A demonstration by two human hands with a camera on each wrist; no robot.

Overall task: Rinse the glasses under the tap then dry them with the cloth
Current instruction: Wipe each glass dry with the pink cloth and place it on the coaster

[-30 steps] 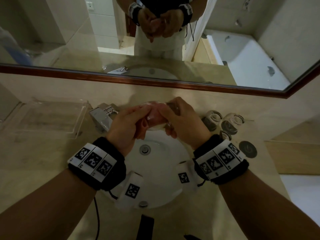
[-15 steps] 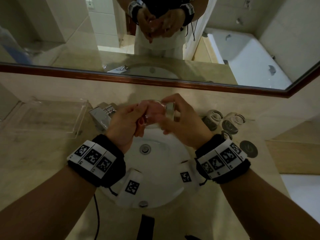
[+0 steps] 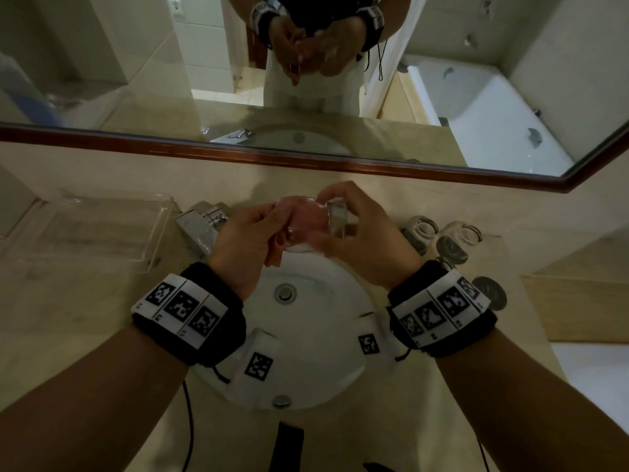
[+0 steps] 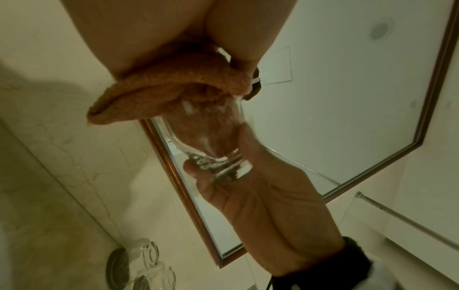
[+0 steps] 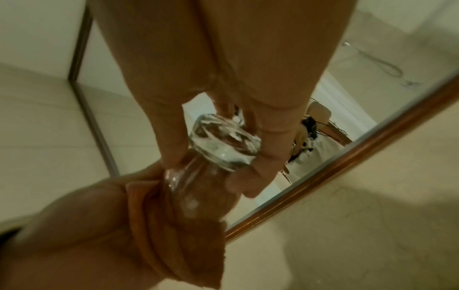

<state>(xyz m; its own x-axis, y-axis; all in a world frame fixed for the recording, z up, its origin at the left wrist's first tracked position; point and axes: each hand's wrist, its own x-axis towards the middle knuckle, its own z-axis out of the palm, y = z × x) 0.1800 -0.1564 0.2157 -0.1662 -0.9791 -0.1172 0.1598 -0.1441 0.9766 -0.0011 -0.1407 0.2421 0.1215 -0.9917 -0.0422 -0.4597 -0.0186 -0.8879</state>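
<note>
right hand [image 3: 367,240] pinches glass [image 3: 308,223] base | left hand [image 3: 245,240] grips cloth [image 4: 159,94] stuffed inside | above sink [image 3: 306,335]

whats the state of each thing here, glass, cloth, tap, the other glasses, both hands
glass: held on its side above the sink, cloth stuffed inside
cloth: bunched, partly inside the glass
tap: no water seen running
other glasses: standing on the counter, untouched
left hand: grips the cloth
right hand: grips the glass base

A beige marble counter [image 3: 75,335] was set with a round white basin [image 3: 316,338]; above it a wood-framed mirror [image 3: 476,97] was hung, in which a white bathtub [image 3: 493,120] was reflected.
</note>
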